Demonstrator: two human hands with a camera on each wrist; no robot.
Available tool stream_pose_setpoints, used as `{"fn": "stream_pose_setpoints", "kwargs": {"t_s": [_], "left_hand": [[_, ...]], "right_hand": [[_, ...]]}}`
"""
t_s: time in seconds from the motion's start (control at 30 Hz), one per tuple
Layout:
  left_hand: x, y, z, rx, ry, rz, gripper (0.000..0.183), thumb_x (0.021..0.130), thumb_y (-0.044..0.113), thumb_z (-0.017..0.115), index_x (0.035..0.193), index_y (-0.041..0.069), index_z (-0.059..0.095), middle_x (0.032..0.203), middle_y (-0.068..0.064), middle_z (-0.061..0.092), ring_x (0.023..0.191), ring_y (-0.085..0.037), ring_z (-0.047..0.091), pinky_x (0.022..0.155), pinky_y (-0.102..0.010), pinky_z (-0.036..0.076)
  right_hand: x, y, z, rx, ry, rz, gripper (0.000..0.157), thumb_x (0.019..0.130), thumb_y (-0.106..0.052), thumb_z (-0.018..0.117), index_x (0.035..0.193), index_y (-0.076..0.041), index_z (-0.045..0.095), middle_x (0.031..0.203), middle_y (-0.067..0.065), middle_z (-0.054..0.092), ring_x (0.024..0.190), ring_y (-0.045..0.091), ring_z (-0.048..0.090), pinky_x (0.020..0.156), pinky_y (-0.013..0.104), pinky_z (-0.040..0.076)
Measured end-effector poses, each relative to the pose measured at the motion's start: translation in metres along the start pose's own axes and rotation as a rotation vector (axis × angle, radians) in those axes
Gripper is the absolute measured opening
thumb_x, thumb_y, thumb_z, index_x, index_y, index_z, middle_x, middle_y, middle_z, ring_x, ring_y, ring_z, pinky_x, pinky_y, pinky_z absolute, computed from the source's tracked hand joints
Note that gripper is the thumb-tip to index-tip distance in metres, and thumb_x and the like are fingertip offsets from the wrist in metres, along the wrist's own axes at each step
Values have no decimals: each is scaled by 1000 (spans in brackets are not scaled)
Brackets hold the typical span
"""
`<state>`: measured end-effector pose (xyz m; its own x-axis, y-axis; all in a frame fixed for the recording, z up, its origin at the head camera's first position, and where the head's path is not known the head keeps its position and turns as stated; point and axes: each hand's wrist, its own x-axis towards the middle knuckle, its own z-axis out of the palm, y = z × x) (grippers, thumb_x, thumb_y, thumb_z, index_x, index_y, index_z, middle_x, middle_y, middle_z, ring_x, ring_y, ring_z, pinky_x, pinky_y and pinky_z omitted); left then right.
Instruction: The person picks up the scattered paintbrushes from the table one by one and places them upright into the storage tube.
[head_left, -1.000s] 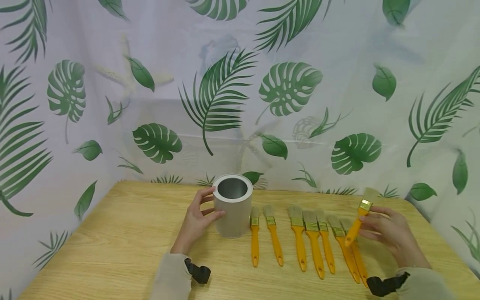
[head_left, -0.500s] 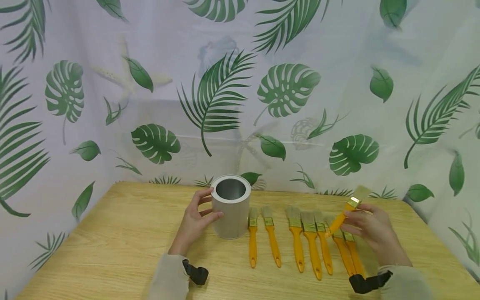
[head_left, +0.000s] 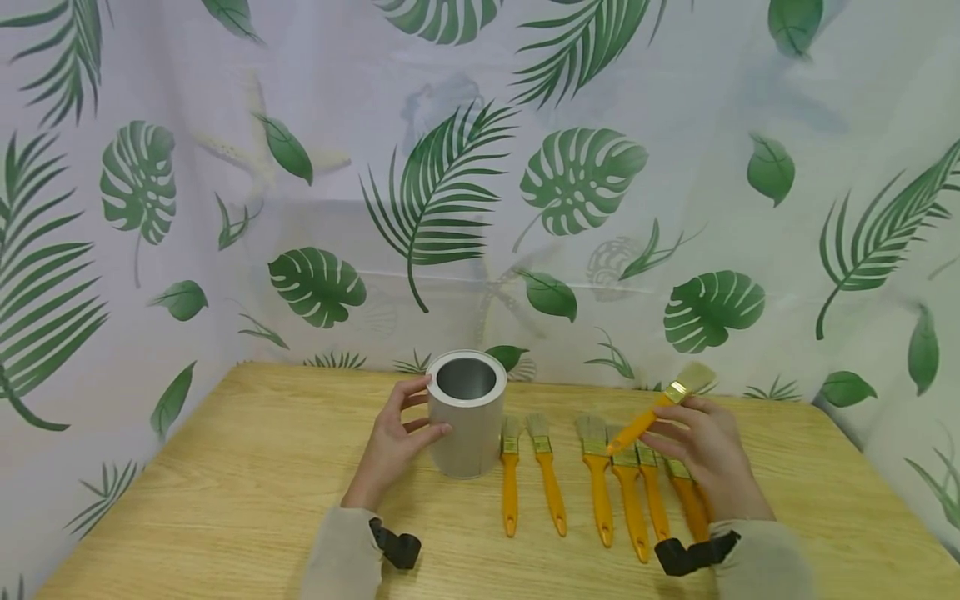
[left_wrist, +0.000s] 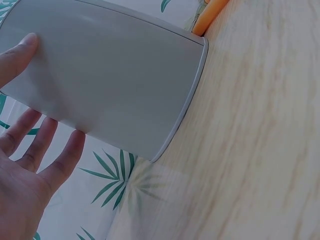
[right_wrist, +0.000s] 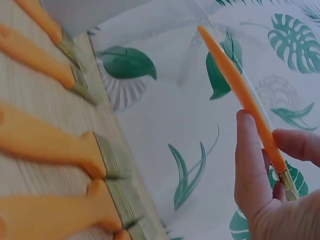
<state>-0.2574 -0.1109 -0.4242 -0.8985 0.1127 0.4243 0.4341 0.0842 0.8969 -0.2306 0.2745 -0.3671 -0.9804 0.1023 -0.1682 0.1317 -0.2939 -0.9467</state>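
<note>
A light grey, open-topped metal can (head_left: 467,442) stands upright on the wooden table. My left hand (head_left: 393,437) grips its left side, thumb on the front and fingers round the far side. In the left wrist view the thumb presses the smooth wall of the can (left_wrist: 110,75). Above the other brushes my right hand (head_left: 708,446) pinches a paintbrush (head_left: 643,425) by its orange handle. Its bristles point up and right, the handle end down and left toward the can. The right wrist view shows this paintbrush (right_wrist: 240,95) between thumb and fingers.
Several orange-handled paintbrushes (head_left: 597,500) lie in a row right of the can, bristles toward the back. The nearest brush (head_left: 510,492) lies close beside the can. Some at the right are partly hidden by my right hand. A leaf-print cloth (head_left: 465,250) hangs behind the table (head_left: 247,467).
My right hand has moved left with the paintbrush, which has tilted further, its handle end swinging toward the can. The left hand and the can have stayed in place.
</note>
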Motion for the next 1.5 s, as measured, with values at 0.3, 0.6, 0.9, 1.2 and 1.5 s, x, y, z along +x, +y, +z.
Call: {"fn": "stream_pose_setpoints", "kwargs": {"t_s": [0.3,0.6,0.9,1.2,1.5], "left_hand": [[0,1,1,5,10,-13,63,84,-9,78,139,3,50,144,-17,49,127,-41,51,99,-58,50],[1,1,0,13,14,-17,63,84,-8,78,139,2,50,144,-17,50,126,-41,51,99,-59,49],[1,0,-1,0,11,-21,61,85,-7,78,138,2,51,143,-18,50,127,-42,50,100,-58,49],[0,0,0,-8,6,-38,63,84,-8,78,139,2,50,145,-16,49,128,-40,50,101,-56,49],[0,2,1,-1,8,-18,62,84,-10,77,139,0,49,144,-18,49,126,-41,51,99,-55,51]], "right_hand": [[0,1,33,40,7,-33,27,102,5,50,122,0,31,117,12,47,83,15,68,82,36,60],[1,0,51,89,-5,-67,6,104,1,48,110,1,45,94,4,60,80,18,69,79,37,61],[5,-1,75,96,28,-91,10,105,-1,49,113,-3,43,101,5,57,81,16,69,82,36,60],[7,-3,101,106,24,-117,9,107,-6,46,115,-4,42,106,9,55,82,18,69,83,37,60],[12,-1,120,126,22,-145,11,107,-7,44,118,-5,42,106,13,54,80,20,71,81,38,61]]}}
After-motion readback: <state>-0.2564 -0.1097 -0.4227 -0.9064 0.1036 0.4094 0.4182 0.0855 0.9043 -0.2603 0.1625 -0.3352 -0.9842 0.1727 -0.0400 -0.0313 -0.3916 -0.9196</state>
